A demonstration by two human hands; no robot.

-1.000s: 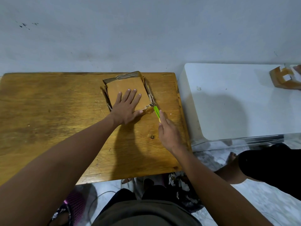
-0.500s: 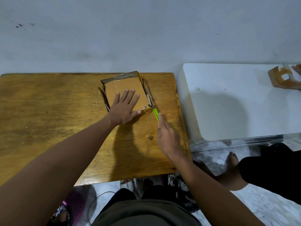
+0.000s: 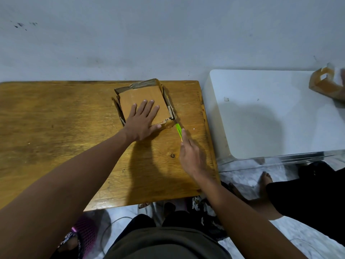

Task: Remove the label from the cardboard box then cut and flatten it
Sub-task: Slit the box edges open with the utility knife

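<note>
A small brown cardboard box (image 3: pixel 140 94) lies on the wooden table (image 3: pixel 56 128) near its far right corner, its side walls splayed outward. My left hand (image 3: pixel 142 121) presses flat on the box's top face, fingers spread. My right hand (image 3: pixel 190 154) grips a green utility knife (image 3: pixel 178 131), whose tip meets the box's near right corner. No label is visible on the upper face.
A white table (image 3: pixel 270 113) stands to the right, with another cardboard piece (image 3: pixel 323 85) and someone's hand at its far right edge. Another person's foot and dark-clothed leg (image 3: pixel 308 193) are on the floor at the right. A grey wall runs behind.
The knife has slid slightly along the box's near right corner, and my right hand shifted a little with it. My left hand keeps pressing the box.
</note>
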